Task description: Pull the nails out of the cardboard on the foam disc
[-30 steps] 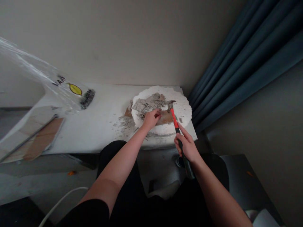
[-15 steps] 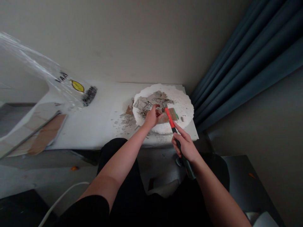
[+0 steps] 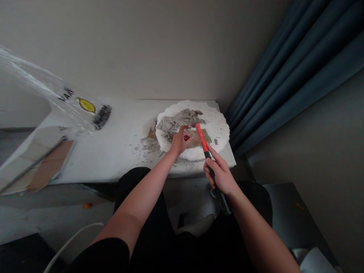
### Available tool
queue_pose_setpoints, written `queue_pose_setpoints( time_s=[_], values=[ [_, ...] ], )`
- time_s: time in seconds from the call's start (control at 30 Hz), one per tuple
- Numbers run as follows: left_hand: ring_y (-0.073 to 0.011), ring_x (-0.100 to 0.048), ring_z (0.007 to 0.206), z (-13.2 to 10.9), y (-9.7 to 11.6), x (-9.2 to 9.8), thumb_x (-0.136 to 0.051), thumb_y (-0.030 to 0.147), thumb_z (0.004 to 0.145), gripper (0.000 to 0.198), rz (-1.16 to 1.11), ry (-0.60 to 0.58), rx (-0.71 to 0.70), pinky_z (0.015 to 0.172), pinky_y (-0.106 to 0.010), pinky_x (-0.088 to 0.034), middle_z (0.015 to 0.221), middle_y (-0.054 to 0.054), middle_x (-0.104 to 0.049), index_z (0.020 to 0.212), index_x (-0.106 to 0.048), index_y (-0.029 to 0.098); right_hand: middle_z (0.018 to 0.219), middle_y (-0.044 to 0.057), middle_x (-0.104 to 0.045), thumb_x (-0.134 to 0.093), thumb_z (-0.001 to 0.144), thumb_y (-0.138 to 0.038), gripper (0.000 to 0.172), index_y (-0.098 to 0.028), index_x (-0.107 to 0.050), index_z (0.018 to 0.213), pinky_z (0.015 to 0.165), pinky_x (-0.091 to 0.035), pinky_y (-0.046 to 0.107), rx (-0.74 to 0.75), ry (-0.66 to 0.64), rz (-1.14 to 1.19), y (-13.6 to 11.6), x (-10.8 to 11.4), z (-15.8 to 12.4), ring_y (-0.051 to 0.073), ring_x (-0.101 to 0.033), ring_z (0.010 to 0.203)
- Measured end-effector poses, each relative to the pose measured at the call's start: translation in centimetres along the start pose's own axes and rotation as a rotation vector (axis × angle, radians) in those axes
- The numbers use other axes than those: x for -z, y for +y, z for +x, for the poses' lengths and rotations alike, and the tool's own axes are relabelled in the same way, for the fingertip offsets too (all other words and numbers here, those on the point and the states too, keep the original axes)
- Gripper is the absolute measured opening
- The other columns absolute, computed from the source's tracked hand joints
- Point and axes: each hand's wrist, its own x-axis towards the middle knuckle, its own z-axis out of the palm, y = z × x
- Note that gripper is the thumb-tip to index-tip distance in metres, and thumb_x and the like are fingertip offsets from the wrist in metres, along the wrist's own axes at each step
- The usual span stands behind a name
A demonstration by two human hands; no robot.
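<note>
**Red-and-black long-handled hammer [image 3: 201,140] out over the scallop-edged round white plate [image 3: 220,120]!**

And here's the right hand [image 3: 220,175], wrapped firmly around the black part of the handle, the red neck slanting up and away across the plate. The head is hard to make out against the grey; whether it touches anything, I cannot tell. Right under that neck lies a flat brownish slab [image 3: 195,141], a strip of green [image 3: 209,138] along its right end. In comes the left hand [image 3: 179,143] at the slab's left, thumb and fingers curled towards each other; anything pinched between them? Cannot tell from here! Just behind, a heap of crumbly grey rubble [image 3: 182,119], with more grit scattered left of the plate on the white-covered worktop [image 3: 119,151]. Well off to the left, a clear plastic bag with a yellow lemon-shaped print [image 3: 87,105], and, to the right, folds of blue-grey curtain [image 3: 295,76].
</note>
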Motion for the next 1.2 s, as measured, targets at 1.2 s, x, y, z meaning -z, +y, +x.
queue_pose_setpoints(
  time_s=[1.2],
  values=[
    [-0.0179,-0.061,0.081,0.1,-1.8,5.5,-0.051,0.007,0.078,0.046,0.148,0.308,0.108,0.08,-0.034,-0.051,0.097,-0.006,-0.064,0.122,-0.045,0.017,0.066,-0.01,-0.051,-0.053,0.092,-0.039,0.07,-0.032,-0.031,0.158,0.027,-0.033,0.017,-0.043,0.06,-0.032,2.1,-0.4,0.2,0.005,-0.039,0.033]
  ],
)
